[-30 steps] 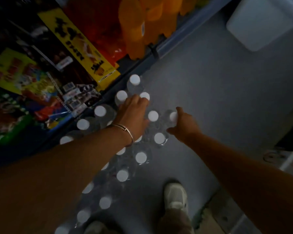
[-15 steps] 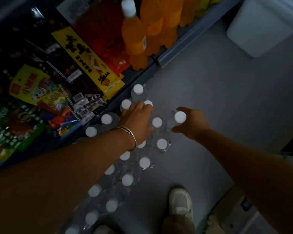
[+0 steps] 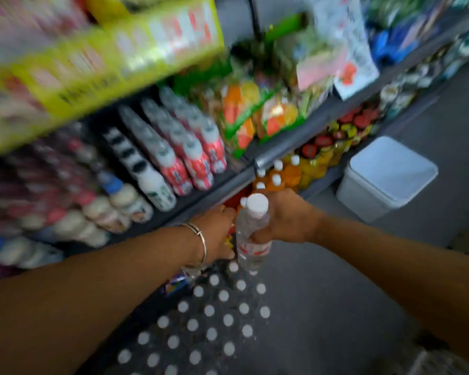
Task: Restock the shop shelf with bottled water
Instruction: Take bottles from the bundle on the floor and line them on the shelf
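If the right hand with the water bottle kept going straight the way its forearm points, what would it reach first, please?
Probably the orange drink bottles on the low shelf, just beyond the right hand and its water bottle; blur leaves depth uncertain.

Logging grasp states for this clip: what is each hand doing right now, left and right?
Left hand: fingers hidden behind the water bottle; whether it grips anything cannot be told.
Right hand: closed around that water bottle, held above the pack on the floor.

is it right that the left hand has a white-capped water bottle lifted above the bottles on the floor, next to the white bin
Not quite: the head view shows the right hand gripping the water bottle, not the left. The rest holds: it is above the floor bottles, with the white bin nearby.
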`<state>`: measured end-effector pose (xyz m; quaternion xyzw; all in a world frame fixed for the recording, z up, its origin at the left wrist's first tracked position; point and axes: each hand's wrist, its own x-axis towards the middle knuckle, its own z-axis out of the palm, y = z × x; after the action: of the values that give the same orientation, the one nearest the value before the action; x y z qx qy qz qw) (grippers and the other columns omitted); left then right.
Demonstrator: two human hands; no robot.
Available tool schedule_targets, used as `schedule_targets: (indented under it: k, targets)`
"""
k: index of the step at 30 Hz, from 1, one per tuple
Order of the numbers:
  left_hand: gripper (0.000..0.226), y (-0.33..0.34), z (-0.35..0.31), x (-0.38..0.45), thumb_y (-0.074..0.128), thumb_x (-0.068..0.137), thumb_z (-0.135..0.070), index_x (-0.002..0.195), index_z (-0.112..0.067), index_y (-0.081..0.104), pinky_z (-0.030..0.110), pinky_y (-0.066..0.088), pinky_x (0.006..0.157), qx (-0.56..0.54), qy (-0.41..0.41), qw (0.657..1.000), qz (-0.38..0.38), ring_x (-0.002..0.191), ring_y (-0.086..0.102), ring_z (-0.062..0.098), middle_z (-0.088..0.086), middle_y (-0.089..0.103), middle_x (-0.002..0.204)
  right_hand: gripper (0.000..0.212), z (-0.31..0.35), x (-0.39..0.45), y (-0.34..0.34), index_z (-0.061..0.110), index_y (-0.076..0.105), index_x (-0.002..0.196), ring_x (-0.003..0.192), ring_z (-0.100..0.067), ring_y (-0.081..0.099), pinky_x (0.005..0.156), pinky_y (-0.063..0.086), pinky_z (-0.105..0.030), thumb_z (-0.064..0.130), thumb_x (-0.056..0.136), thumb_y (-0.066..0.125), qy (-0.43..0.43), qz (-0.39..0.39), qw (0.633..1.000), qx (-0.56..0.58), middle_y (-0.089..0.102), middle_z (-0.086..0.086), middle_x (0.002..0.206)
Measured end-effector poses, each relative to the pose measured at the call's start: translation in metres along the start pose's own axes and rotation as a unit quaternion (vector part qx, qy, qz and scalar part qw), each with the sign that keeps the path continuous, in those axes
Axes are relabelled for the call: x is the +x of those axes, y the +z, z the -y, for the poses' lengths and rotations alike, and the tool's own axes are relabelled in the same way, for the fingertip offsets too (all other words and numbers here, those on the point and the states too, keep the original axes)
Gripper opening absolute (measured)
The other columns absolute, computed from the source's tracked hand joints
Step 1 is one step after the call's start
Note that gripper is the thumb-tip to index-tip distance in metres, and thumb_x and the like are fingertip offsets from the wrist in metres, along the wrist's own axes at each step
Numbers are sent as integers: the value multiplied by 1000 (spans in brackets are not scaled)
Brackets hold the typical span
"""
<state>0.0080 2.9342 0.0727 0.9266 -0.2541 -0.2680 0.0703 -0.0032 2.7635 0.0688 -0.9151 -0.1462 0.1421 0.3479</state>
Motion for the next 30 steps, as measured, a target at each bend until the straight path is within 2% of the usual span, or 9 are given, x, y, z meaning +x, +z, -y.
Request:
schedule_targets:
  k: [4,7,12,15,17,20,22,25,30]
  targets:
    - [64,-102,-14,-76,72,79,-23,134,-9,42,24,33,97,7,-15,1000,26,124,45,20,3,47,135,36,99,-7,-87,15,67,100,85,-7,57,65,38,-18,30,69,80,-76,-4,996,-35,62,8,90]
    - [59,-178,-28,-138,71,80,-24,130,-4,47,24,38,90,-4,-32,999,31,119,51,24,9,52,132,34,176,-16,-151,14,71,101,91,-8,63,77,48,-22,23,70,81,-120,-13,993,7,71,0,100]
    - [44,-288,-52,-242,72,79,-14,116,0,55,19,46,72,-62,-75,995,-33,96,58,20,5,61,100,13,305,-42,-240,19,72,77,61,4,57,56,41,-14,26,69,80,-186,-17,982,42,64,14,64]
    - [37,-337,-53,-305,70,80,-7,112,0,54,18,49,75,-114,-110,984,-77,90,56,18,-2,58,87,38,379,-54,-276,14,74,89,80,-18,69,69,56,-36,33,57,83,-242,-35,967,70,73,-1,84]
    - [28,-366,-49,-350,70,78,-2,103,-4,57,35,49,85,-135,-114,979,-103,86,58,22,5,60,88,40,428,-61,-293,15,72,90,85,-24,71,80,56,-46,32,55,83,-284,-41,953,98,74,-7,88]
    - [27,-404,-38,-413,78,68,-10,86,-19,60,45,48,88,-126,-137,972,-142,87,60,25,8,66,90,26,497,-68,-309,15,69,91,82,-25,70,79,55,-47,26,68,76,-335,-51,933,118,73,-9,87]
    - [26,-426,-27,-452,77,71,-9,83,-25,60,41,51,85,-120,-165,965,-166,89,63,26,8,68,94,27,542,-69,-315,10,69,92,80,-26,69,71,56,-43,27,72,73,-364,-59,923,111,72,-13,88]
    - [22,-456,-10,-506,70,79,-5,81,-25,62,20,54,69,-122,-207,947,-211,73,63,9,-3,66,82,42,609,-64,-314,2,70,98,64,-19,63,56,50,-34,35,70,72,-395,-65,910,105,68,-12,78]
    - [19,-488,42,-591,67,80,1,83,-18,64,15,50,57,-127,-251,912,-299,60,65,2,-5,68,73,44,710,-45,-296,2,71,92,64,-26,61,59,49,-34,42,75,70,-433,-57,892,115,70,-21,80]
